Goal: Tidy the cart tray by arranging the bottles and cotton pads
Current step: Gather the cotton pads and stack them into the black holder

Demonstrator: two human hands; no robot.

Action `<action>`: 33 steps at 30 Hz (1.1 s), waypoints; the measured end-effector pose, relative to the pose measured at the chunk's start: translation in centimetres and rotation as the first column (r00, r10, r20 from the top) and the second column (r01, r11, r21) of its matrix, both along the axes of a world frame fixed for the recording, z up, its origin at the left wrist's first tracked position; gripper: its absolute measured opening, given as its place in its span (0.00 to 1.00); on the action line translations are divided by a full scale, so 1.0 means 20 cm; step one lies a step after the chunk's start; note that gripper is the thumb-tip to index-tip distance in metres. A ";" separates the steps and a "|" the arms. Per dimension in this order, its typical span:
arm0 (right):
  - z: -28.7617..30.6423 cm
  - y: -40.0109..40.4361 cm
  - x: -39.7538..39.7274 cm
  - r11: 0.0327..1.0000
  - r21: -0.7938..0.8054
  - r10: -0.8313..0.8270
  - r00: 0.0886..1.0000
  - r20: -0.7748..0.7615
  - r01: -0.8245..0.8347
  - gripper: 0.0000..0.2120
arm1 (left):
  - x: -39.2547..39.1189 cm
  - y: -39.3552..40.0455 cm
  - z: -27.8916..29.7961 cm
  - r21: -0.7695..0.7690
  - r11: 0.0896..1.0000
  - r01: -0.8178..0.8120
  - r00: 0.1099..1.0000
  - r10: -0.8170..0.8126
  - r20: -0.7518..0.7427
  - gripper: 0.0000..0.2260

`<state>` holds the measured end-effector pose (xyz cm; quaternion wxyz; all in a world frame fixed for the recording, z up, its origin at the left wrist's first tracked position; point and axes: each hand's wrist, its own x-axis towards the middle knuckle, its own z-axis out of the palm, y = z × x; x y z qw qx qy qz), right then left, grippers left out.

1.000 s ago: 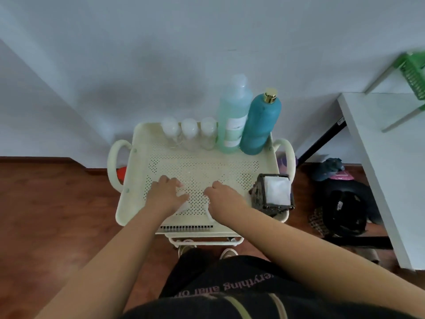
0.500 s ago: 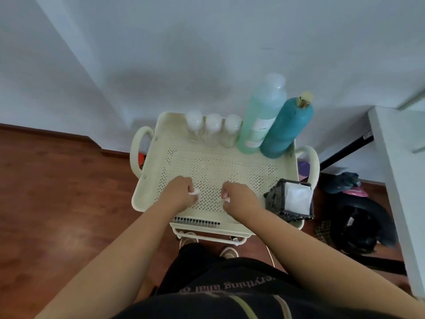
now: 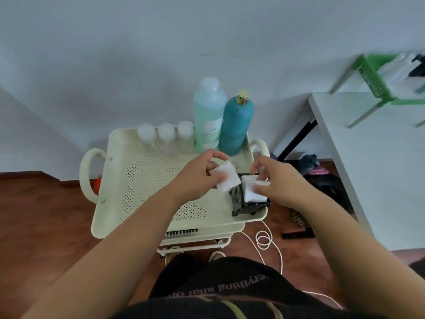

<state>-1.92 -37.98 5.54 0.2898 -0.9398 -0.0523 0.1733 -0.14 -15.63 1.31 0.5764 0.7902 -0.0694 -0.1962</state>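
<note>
The cream perforated cart tray [image 3: 147,180] carries three small clear bottles [image 3: 166,141] in a row along its back edge, with a tall pale-green bottle [image 3: 208,113] and a teal bottle with a gold cap [image 3: 236,125] to their right. A black holder [image 3: 243,203] with white cotton pads [image 3: 251,194] stands at the tray's front right corner. My left hand [image 3: 197,178] holds a white cotton pad [image 3: 226,177] just left of the holder. My right hand [image 3: 278,180] pinches another pad at the top of the holder.
A white table [image 3: 368,157] stands to the right with a green rack [image 3: 377,81] on it. Dark bags [image 3: 326,183] lie on the wooden floor under it. A white cord [image 3: 264,240] is coiled on the floor by the cart. A wall rises close behind the cart.
Both hands lifted cotton pads from the tray's front middle and carried them right to the black holder. The camera view shifted as well.
</note>
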 end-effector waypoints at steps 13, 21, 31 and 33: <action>-0.06 -0.18 -0.10 0.995 -0.003 -0.095 0.958 0.270 0.099 0.22 | -0.01 -0.29 0.09 0.280 0.936 0.212 0.957 -0.257 0.135 0.15; -0.12 -0.14 -0.11 0.994 -0.010 -0.098 0.956 0.276 0.105 0.19 | -0.01 -0.35 0.05 0.596 0.803 -0.023 0.824 -0.322 0.466 0.16; -0.24 -0.05 -0.02 0.979 -0.052 -0.172 0.930 0.325 0.200 0.12 | -0.13 -0.27 -0.01 0.732 0.675 -0.094 0.806 -0.380 0.453 0.12; -0.26 -0.04 -0.01 0.976 -0.039 -0.193 0.928 0.319 0.216 0.15 | -0.13 -0.28 -0.01 0.747 0.661 -0.071 0.807 -0.401 0.433 0.12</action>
